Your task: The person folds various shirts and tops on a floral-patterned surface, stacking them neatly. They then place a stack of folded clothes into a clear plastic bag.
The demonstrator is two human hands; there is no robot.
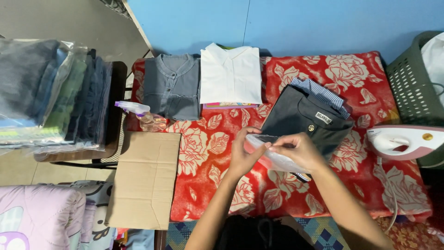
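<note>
A clear plastic bag point(273, 155) sat just right of the frame's centre, pinched from both ends — the left hand point(243, 155) had its fingers point(247, 136) closed on the bag's left edge, and the right hand point(298, 150) had its fingers point(277, 147) closed on the top near the middle. Something dark showed through the plastic, too unclear to name. Just above and right of the bag lay a folded dark grey garment point(305, 118) with a striped shirt point(321, 92) beneath it, both resting on the red floral cloth point(208, 162) covering the counter. In the upper middle lay a folded white shirt point(230, 74) and, beside it to the left, a folded grey shirt point(172, 85). A spray bottle point(141, 113) lay at the cloth's left edge above a flat piece of cardboard point(145, 178). At the right edge sat a white and pink iron point(402, 141) — behind it, a green laundry basket point(411, 78). Bagged folded clothes point(51, 92) were stacked at the upper left.
</note>
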